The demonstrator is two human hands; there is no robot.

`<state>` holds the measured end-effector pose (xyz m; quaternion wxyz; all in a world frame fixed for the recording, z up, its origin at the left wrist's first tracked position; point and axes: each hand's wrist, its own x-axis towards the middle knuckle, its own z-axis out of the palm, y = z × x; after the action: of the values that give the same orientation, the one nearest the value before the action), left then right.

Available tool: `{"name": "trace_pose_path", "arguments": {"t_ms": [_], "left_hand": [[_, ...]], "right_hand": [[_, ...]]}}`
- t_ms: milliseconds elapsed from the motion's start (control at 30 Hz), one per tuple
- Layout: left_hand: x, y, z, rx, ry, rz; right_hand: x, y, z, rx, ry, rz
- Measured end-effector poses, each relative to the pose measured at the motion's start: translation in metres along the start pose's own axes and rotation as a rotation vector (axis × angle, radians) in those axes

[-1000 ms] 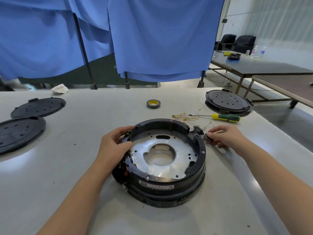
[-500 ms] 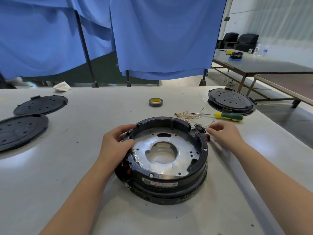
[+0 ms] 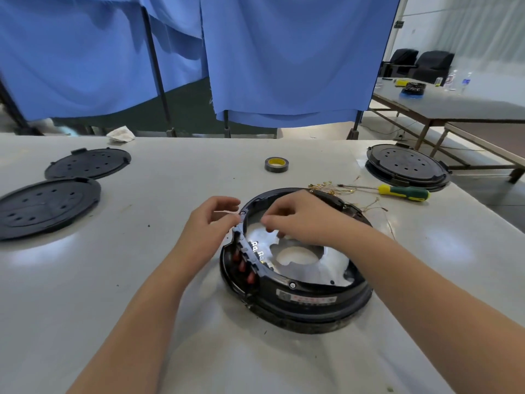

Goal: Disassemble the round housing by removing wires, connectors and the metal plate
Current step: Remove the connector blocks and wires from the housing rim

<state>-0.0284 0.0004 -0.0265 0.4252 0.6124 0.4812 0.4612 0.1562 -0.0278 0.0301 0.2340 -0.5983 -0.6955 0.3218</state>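
Both hands have shifted onto the far-left rim of the round housing (image 3: 295, 297).

The right hand (image 3: 301, 220) has left the outer right edge, where it was half a second ago, and now reaches over the ring, fingers curled down above the metal plate (image 3: 329, 265); whether its grip holds anything I cannot tell. The left hand (image 3: 211, 223) has slid up the rim and its grip pinches the black plastic edge at a screw post. The housing sits on the glossy pale table (image 3: 142, 280), right of centre: a thick black ring, shiny silver plate with a round hole inside, red connectors (image 3: 241, 264) on its left side. Beyond lie thin gold-tipped wires (image 3: 326, 187), a green-and-yellow screwdriver (image 3: 403, 192), a tape roll (image 3: 276, 164) and flat black perforated lids (image 3: 48, 206).
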Motion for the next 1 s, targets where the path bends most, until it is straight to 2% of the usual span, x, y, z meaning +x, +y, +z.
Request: {"name": "trace_pose_path", "arguments": {"t_ms": [267, 400, 600, 1000], "left_hand": [[-0.009, 0.019, -0.009, 0.275, -0.085, 0.183], [-0.026, 0.015, -0.015, 0.302, -0.068, 0.196], [-0.043, -0.001, -0.021, 0.376, -0.129, 0.222], [-0.048, -0.016, -0.017, 0.499, -0.027, 0.362]], "right_hand": [[0.017, -0.010, 0.019, 0.024, -0.232, 0.196], [0.019, -0.003, 0.024, 0.099, -0.305, 0.248], [0.020, 0.006, 0.021, 0.218, -0.414, 0.295], [0.022, 0.011, 0.023, 0.373, -0.591, 0.347]]}}
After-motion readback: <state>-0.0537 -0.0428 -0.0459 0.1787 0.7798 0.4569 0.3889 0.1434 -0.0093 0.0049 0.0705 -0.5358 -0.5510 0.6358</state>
